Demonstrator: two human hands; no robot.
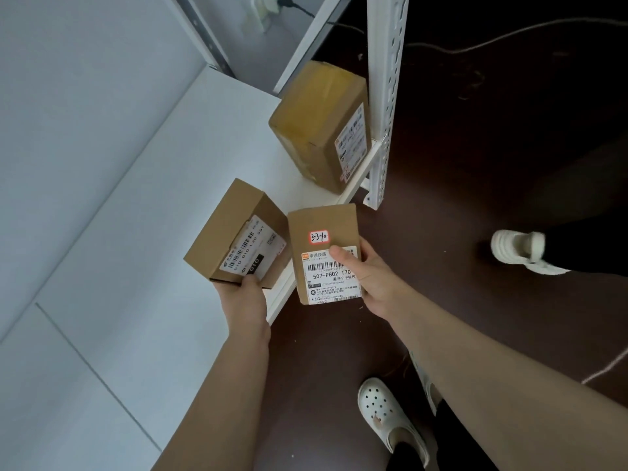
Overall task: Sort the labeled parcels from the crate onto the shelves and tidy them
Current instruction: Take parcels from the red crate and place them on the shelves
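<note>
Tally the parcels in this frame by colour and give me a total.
Plain brown cardboard: 2, the tilted parcel held by the left hand and the 3-3-10 parcel held by the right hand
Yellowish, tape-wrapped: 1, the taped parcel standing on the white shelf
Total: 3

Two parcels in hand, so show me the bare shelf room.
Shelf board lies bare from the box in the left hand back to the wall, and between that box and the taped parcel. Crowded at that parcel, by the post.
</note>
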